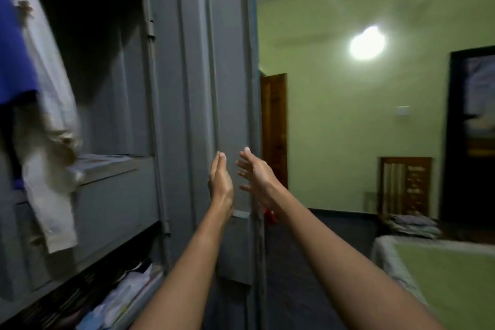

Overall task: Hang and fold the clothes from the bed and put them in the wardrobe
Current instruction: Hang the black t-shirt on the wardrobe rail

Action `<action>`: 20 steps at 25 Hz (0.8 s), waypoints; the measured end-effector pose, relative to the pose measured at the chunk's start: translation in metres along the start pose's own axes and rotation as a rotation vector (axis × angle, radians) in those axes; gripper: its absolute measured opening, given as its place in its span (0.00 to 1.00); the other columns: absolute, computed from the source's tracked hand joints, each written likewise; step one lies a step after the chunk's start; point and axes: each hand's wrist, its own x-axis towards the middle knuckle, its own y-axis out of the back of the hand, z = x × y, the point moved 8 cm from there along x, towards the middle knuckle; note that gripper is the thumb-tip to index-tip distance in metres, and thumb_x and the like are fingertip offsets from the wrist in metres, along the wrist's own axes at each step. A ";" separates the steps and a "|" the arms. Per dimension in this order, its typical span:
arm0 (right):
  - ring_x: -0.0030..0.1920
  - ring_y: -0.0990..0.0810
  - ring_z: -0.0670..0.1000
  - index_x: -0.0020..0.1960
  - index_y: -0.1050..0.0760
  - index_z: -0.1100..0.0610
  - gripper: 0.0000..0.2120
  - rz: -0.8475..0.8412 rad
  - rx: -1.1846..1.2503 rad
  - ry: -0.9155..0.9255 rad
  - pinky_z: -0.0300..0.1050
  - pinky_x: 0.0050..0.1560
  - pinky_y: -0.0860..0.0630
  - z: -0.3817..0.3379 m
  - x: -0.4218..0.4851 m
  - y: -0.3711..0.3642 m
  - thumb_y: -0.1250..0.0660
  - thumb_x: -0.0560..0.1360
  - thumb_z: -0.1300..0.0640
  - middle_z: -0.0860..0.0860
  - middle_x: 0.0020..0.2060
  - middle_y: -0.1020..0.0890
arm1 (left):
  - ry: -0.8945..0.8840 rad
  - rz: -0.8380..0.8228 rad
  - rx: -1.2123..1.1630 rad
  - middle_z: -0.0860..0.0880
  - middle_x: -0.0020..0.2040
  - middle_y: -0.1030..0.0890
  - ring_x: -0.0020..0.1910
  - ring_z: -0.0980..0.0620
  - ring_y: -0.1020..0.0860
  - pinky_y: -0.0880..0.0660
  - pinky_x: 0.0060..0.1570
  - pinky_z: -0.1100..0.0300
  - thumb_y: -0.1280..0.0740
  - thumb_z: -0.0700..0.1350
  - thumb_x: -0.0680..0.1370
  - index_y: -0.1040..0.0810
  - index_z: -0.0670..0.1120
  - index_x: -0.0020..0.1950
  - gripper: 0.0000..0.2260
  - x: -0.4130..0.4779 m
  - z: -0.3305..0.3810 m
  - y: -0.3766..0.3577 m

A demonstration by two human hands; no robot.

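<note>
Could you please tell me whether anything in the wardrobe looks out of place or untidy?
Yes. The long white cloth garment hangs aslant across the middle ledge of the grey metal wardrobe instead of straight down, and the pale clothes below it lie in a loose, uneven heap.

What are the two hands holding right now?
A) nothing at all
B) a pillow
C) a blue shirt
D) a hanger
A: the left hand and the right hand both have straight, open fingers stretched out in front of the grey wardrobe door, and nothing is in either one.
</note>
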 end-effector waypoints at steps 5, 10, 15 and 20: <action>0.72 0.37 0.54 0.74 0.41 0.56 0.25 0.357 -0.065 0.000 0.56 0.69 0.42 -0.005 -0.072 0.170 0.50 0.81 0.46 0.54 0.72 0.35 | 0.205 -0.320 -0.152 0.45 0.74 0.37 0.73 0.51 0.39 0.44 0.70 0.57 0.45 0.47 0.82 0.39 0.43 0.74 0.20 -0.089 -0.073 -0.147; 0.71 0.35 0.55 0.74 0.40 0.56 0.24 0.683 -0.090 0.007 0.55 0.68 0.39 -0.012 -0.164 0.322 0.49 0.81 0.45 0.54 0.71 0.33 | 0.345 -0.580 -0.189 0.46 0.74 0.37 0.73 0.51 0.39 0.43 0.69 0.59 0.46 0.48 0.82 0.39 0.44 0.74 0.21 -0.187 -0.131 -0.269; 0.68 0.32 0.55 0.72 0.37 0.55 0.24 0.951 -0.103 -0.025 0.57 0.66 0.38 0.004 -0.262 0.453 0.48 0.81 0.44 0.53 0.69 0.30 | 0.460 -0.816 -0.146 0.47 0.74 0.36 0.72 0.50 0.38 0.42 0.67 0.58 0.45 0.50 0.82 0.38 0.44 0.74 0.21 -0.285 -0.200 -0.366; 0.70 0.34 0.56 0.74 0.40 0.56 0.26 1.114 -0.092 -0.126 0.57 0.65 0.37 0.054 -0.331 0.568 0.49 0.81 0.44 0.55 0.70 0.33 | 0.560 -0.987 -0.037 0.48 0.74 0.38 0.73 0.49 0.39 0.42 0.64 0.61 0.46 0.50 0.82 0.39 0.47 0.74 0.21 -0.383 -0.282 -0.439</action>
